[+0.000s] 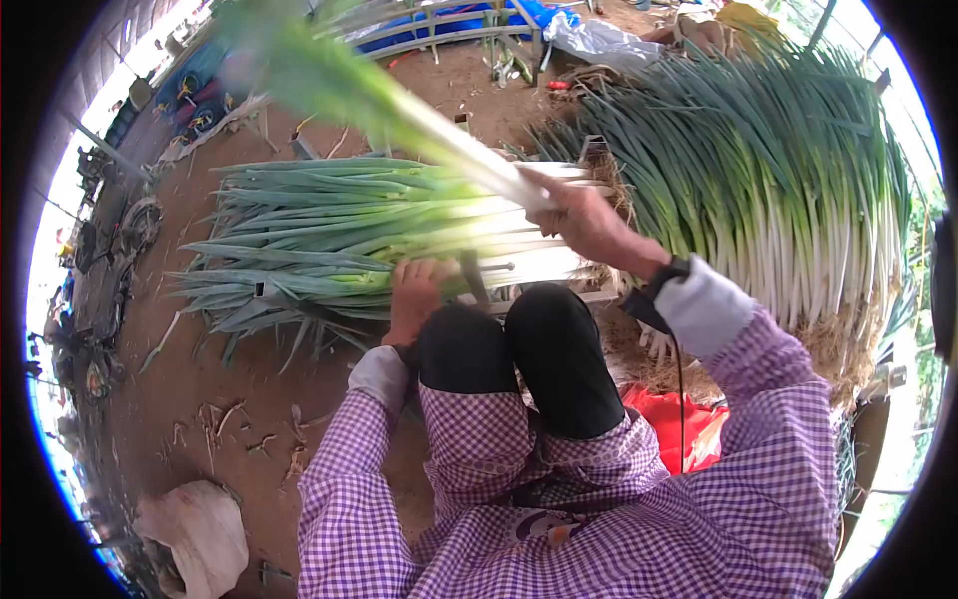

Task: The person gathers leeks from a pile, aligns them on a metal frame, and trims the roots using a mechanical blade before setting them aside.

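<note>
My right hand [589,225] is closed round the white root ends of some long green onions [464,150]. Their leafy tops, smeared by motion, point up and to the left. Below them a pile of green onions [329,210] lies sideways across a metal frame [474,275], white ends to the right, green leaves to the left. At the near edge of that pile, my left hand [414,295] rests with its fingers laid on the stalks, apparently holding nothing. A dark band and cord [679,272] are at my right wrist.
A big heap of green onions [768,170] with roots on stands at the right. Red plastic [684,424] lies beside my knee. A whitish sack [205,534] sits on the dirt floor at lower left. Behind are a metal rack [449,25] and blue sheeting [399,30].
</note>
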Demonstrator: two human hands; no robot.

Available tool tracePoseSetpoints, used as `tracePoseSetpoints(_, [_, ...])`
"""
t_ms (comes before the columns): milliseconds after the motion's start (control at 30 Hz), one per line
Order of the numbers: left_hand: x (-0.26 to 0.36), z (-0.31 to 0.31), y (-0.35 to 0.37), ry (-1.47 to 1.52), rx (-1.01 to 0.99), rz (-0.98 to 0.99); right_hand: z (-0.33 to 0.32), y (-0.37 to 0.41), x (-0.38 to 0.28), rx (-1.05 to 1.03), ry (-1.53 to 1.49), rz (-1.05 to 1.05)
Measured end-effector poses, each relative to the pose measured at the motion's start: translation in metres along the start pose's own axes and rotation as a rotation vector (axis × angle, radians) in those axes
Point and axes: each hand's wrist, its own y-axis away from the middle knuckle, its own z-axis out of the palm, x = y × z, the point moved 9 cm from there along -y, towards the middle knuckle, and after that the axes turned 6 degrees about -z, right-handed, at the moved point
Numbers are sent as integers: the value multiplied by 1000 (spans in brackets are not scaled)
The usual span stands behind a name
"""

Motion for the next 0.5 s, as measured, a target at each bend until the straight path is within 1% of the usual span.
tracePoseSetpoints(33, [0, 1, -1, -29, 5, 13, 19, 5, 22, 3, 90, -148])
tracePoseSetpoints(67, [-1, 3, 0, -57, 7, 27, 40, 11, 48, -102, 241, -158])
tracePoseSetpoints(100, [-1, 5, 1, -85, 8, 44, 55, 21, 72, -130, 276, -217])
tracePoseSetpoints(167, [-6, 15, 3, -70, -131, -30, 78, 38, 107, -177, 348, -337])
tracePoseSetpoints(200, [-9, 19, 4, -61, -198, -67, 79, 39, 111, -178, 333, -268])
tracePoseSetpoints(300, [-3, 12, 2, -15, -225, -70, 70, 43, 115, -134, 304, -247])
tracePoseSetpoints(333, [0, 6, -1, 25, -216, -64, 70, 45, 124, -150, 290, -183])
tracePoseSetpoints(400, [3, -7, -4, 99, -194, -57, 63, 50, 131, -124, 347, -142])
tracePoseSetpoints(433, [2, -16, -6, 182, -171, -63, 60, 52, 132, -113, 375, -124])
tracePoseSetpoints(467, [-1, -25, -9, 266, -148, -69, 58, 55, 138, -123, 386, -55])
tracePoseSetpoints(500, [-3, -32, -11, 352, -123, -76, 55, 58, 137, -93, 393, -47])
